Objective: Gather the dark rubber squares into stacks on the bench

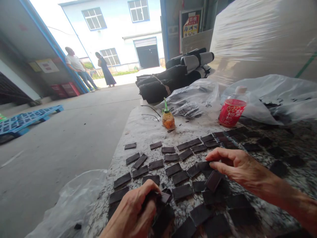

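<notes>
Many flat, dark rectangular pieces, one of them a loose dark piece (pixel 182 191), lie spread over a worktable (pixel 138 122) covered in black streaks. My left hand (pixel 136 206) is closed at the lower middle, its fingers curled around a dark rectangular piece (pixel 165 197) whose end sticks out by the thumb. Whether more pieces are in that palm is hidden. Farther right, my right hand (pixel 235 165) pinches the edge of another dark piece (pixel 201 166) between thumb and forefinger, just above the spread. A reddish-dark piece (pixel 213 180) lies tilted below those fingertips.
Behind the pieces stand an amber squeeze bottle (pixel 168 119) with a green nozzle and a red-labelled drink bottle (pixel 232 110). Clear plastic bags (pixel 195 96) and dark rolls (pixel 158 82) sit beyond. A blue pallet (pixel 29 119) is on the floor; two people (pixel 105 69) stand outside.
</notes>
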`<state>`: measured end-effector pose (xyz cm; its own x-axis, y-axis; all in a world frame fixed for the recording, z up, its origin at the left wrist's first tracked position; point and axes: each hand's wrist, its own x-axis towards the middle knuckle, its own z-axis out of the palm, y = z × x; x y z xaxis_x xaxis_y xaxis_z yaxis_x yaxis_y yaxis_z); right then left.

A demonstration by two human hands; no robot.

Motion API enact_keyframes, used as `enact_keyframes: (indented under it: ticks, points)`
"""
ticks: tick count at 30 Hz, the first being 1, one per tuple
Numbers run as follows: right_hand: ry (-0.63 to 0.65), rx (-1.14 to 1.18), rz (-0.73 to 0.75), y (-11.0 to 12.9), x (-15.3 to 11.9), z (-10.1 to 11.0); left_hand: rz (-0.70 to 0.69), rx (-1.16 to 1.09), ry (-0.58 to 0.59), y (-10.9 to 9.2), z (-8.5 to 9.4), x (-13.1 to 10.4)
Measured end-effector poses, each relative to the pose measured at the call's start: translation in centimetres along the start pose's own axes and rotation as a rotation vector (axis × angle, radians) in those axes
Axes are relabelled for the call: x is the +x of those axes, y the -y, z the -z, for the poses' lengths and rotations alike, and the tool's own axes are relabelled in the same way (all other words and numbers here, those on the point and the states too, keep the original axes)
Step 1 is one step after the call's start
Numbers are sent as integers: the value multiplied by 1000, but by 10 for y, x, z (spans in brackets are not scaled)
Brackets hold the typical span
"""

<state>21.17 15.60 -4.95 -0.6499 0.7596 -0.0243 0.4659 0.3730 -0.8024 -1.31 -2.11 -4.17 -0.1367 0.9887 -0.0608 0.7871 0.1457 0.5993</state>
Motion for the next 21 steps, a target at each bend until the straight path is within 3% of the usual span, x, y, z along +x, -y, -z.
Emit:
enact_keyframes:
  ticks: [4,9,12,17,21]
  points:
    - [-7,-5,9,0,0,-1,158,-183,-19,-7,6,2]
    - [12,-20,26,-5,1,-2,350,-695,94,-10,14,5]
    - [9,-3,35,-11,2,-4,479,-891,97,-10,14,7]
    - [19,33,23,-9,1,-3,435,-895,61,-8,14,13]
    - [11,29,20,6,-4,0,448,-867,126,8,13,18]
